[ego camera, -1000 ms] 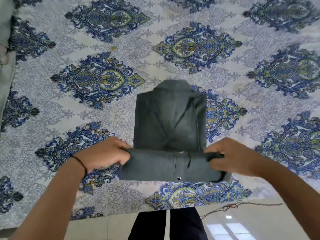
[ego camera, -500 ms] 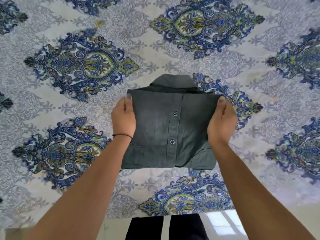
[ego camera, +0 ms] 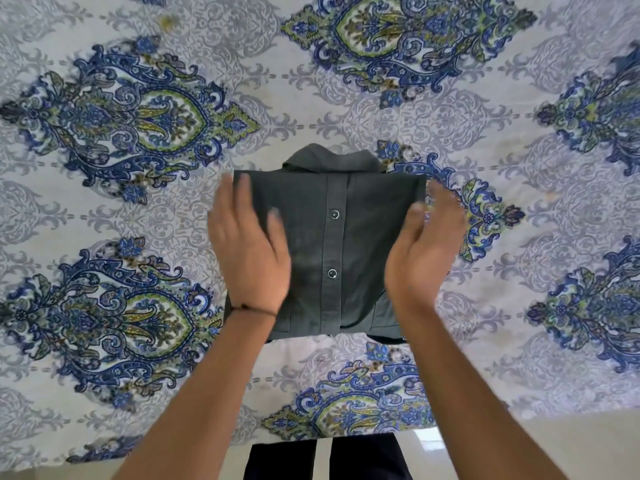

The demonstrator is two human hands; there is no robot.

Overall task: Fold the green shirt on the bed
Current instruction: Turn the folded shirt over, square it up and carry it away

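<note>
The dark green shirt (ego camera: 332, 247) lies on the bed as a compact folded rectangle, button placket up, with two buttons showing and its collar poking out at the far edge. My left hand (ego camera: 249, 244) rests flat on the shirt's left side, fingers spread. My right hand (ego camera: 424, 244) is at the shirt's right edge, palm turned inward, fingers apart and blurred. Neither hand grips the cloth.
The bed sheet (ego camera: 138, 188) is white with large blue and green paisley medallions and fills most of the view. Its near edge runs along the bottom, with pale floor (ego camera: 554, 445) and my dark trousers (ego camera: 325, 459) below.
The near rolled-up part of the shirt was carried over onto the upper part. My hands then let go of the far corners and slid back toward me along the shirt's sides.
</note>
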